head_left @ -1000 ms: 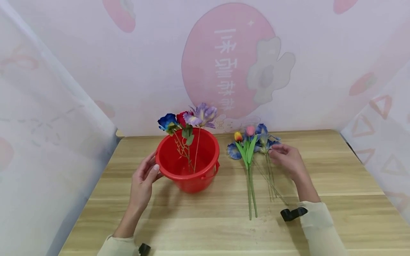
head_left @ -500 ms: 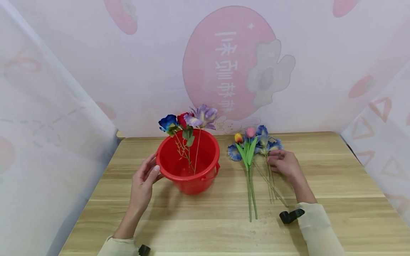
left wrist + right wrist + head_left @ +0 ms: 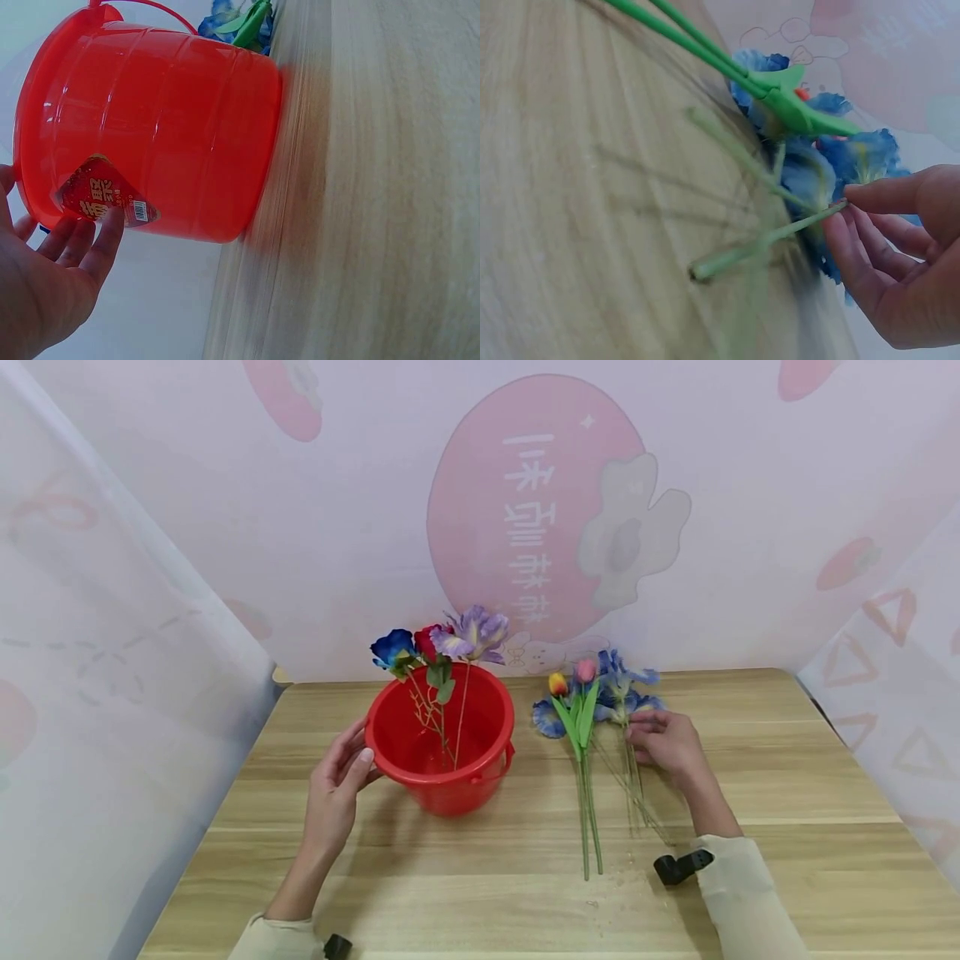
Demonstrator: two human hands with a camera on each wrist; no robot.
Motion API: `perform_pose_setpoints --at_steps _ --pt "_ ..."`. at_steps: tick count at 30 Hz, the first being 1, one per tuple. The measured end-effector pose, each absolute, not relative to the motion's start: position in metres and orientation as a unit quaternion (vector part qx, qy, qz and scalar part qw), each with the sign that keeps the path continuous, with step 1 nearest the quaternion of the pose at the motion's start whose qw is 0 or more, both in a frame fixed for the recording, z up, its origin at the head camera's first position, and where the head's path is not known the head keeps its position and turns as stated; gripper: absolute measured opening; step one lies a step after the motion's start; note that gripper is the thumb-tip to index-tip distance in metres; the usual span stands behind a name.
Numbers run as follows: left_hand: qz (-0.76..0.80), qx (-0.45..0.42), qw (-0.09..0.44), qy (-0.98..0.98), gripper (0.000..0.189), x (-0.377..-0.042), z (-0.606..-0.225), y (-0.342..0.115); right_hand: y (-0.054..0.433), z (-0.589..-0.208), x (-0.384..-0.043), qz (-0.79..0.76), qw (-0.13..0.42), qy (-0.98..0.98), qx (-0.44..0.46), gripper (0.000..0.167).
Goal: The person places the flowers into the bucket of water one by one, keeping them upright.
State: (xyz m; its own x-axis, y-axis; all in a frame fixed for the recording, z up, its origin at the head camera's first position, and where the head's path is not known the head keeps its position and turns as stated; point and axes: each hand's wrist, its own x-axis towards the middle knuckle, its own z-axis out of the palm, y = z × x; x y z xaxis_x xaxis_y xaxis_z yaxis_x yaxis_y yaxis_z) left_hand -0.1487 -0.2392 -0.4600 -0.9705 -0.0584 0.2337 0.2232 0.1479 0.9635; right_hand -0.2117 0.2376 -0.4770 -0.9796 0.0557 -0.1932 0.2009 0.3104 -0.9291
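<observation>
My left hand (image 3: 332, 789) holds the left side of a red plastic bucket (image 3: 453, 795), its thumb at the rim. Inside stand an artificial blue rose (image 3: 393, 647), a red rose (image 3: 429, 643) and a light purple iris (image 3: 472, 633). To the right, my right hand (image 3: 670, 745) pinches the stem of an artificial blue iris (image 3: 617, 681) between thumb and fingertips; the right wrist view shows the pinched stem (image 3: 780, 232) lifted off the wood. Beside it lie a yellow-red tulip (image 3: 557, 684) and a pink tulip (image 3: 585, 671), with another blue iris (image 3: 549, 718) partly under them.
The wooden table (image 3: 480, 902) ends at a printed backdrop (image 3: 345, 527) behind the bucket, with more printed sheet along both sides. A red handle (image 3: 497, 768) hangs against the bucket's right side. Tulip stems (image 3: 586, 818) point toward the table's front.
My right hand first shifted slightly down along the stems. The pinched blue iris has since lifted and turned a little. My left hand and the bucket stay in place.
</observation>
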Motion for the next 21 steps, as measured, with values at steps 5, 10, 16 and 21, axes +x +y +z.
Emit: perform_pose_setpoints --at_steps 5,10,16,21 --pt "-0.653 -0.061 0.110 -0.747 0.050 -0.148 -0.460 -0.239 0.239 -0.472 -0.210 -0.586 0.033 0.806 0.076 0.044" --pt "-0.656 -0.061 0.111 -0.744 0.050 -0.148 -0.460 -0.239 0.241 -0.467 -0.208 -0.594 0.016 0.801 0.073 0.045" --pt "-0.659 -0.059 0.112 -0.741 0.049 -0.148 -0.461 -0.239 0.241 -0.454 -0.205 -0.606 -0.008 0.793 0.066 0.044" --pt "-0.659 -0.061 0.114 -0.741 0.050 -0.149 -0.461 -0.239 0.237 -0.440 -0.200 -0.623 -0.024 0.780 0.057 0.044"
